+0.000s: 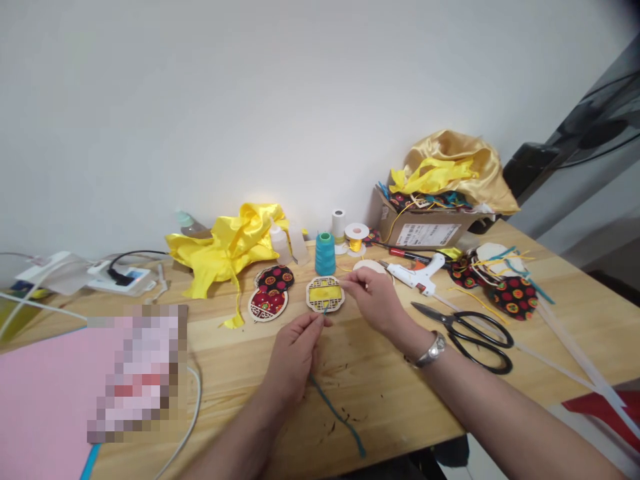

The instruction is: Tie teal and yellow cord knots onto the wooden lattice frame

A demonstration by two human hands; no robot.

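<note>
2 hands are working teal cord (333, 409) at a fretwork disc (325, 294).
Left hand (295, 353) is pinching the cord, right hand (377, 300) the disc's rim; attaching looks barely begun.

frame centre: round wooden fretwork disc with yellow middle (325, 294) on light wooden desk (380, 387), teal thread cone (325, 254) just behind | teal cord (335, 413) from disc toward bottom edge | left of cone: crumpled yellow satin cloth (230, 247) | right of disc: white glue gun (417, 275), black steel scissors (473, 331) below it | upper right: brown cardboard box (425, 230) | lower left: pink paper sheet (45, 393)
</note>
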